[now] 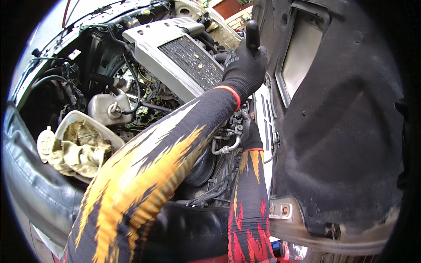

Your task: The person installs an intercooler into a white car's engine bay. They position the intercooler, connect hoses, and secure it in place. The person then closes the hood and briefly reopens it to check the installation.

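Observation:
My left hand (246, 65), in a black coated glove, is over the far right edge of the engine bay beside a silver intercooler (162, 52) with a dark finned core. One finger stretches upward; the others are mostly out of sight, and no object shows in the hand. Below it, my right hand (251, 133), gloved in black, reaches in beside metal pipe fittings (237, 129). Its fingers are largely hidden, so what they grip cannot be seen. Patterned black, orange and white sleeves cover my forearms.
Debris lies on the intercooler's fins. Left of my arm, a plastic tub (115, 136) holds a dirty rag (85, 151), near a metal reservoir (107, 108). Hoses and wires run through the bay. A black cover (39, 164) drapes the near edge; the raised hood (337, 131) stands at right.

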Available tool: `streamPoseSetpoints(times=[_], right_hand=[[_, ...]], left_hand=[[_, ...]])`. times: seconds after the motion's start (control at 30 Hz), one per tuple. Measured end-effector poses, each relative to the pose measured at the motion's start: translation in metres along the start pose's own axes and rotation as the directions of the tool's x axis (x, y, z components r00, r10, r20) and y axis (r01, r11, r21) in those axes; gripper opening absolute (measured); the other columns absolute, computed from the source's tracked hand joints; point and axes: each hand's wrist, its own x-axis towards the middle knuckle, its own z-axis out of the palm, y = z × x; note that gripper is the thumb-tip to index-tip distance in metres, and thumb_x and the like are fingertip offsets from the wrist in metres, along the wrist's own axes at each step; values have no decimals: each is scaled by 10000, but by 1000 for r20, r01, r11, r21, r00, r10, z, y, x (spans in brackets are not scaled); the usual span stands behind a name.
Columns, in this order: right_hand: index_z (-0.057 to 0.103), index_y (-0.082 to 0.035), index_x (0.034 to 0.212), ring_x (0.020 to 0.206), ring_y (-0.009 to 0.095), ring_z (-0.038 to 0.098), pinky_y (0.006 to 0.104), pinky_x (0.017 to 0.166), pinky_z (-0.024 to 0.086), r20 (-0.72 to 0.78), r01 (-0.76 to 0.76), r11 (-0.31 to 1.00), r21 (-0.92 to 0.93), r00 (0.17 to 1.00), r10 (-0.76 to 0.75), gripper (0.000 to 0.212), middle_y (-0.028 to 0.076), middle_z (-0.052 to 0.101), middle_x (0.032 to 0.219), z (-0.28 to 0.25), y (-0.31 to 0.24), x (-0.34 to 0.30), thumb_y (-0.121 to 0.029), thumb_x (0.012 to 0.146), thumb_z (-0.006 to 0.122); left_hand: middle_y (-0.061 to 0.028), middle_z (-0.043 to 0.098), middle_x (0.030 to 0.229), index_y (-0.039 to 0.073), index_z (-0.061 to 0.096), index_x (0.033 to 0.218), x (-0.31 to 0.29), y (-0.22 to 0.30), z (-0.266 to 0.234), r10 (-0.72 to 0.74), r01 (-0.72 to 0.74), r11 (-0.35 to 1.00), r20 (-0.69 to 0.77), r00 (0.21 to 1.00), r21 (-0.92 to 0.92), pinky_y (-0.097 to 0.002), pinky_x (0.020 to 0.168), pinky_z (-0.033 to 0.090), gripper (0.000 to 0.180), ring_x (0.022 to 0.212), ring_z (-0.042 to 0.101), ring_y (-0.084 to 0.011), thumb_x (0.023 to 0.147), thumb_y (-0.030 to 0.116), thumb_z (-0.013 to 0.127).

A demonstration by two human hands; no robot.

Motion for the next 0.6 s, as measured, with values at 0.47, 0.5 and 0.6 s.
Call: streamPoseSetpoints(times=[0.47,0.5,0.6], right_hand=[[636,-17,1124,792,315,615,420,727,503,-112,263,736,-624,902,-417,358,181,667,927,14,-19,-48,-328,1004,505],[630,29,1095,872,387,627,449,789,495,-104,276,623,-732,858,-503,373,252,663,962,23,-27,-62,-307,1000,498],[609,43,1152,969,420,667,470,851,499,-47,296,417,-859,766,-641,396,282,676,1063,59,-45,-128,-312,1001,522]], left_hand=[[-142,600,1265,13,467,1425,-88,125,-207,224,-246,965,200,954,92,-284,792,609,373,1016,690,-194,1071,124,420],[-131,627,1191,12,492,1391,-90,120,-206,295,-313,940,136,946,138,-271,742,601,350,950,695,-173,1086,158,402],[-76,677,924,16,594,1224,-94,107,-209,118,-119,993,97,988,-1,-218,606,526,343,726,648,-95,1107,264,389]])
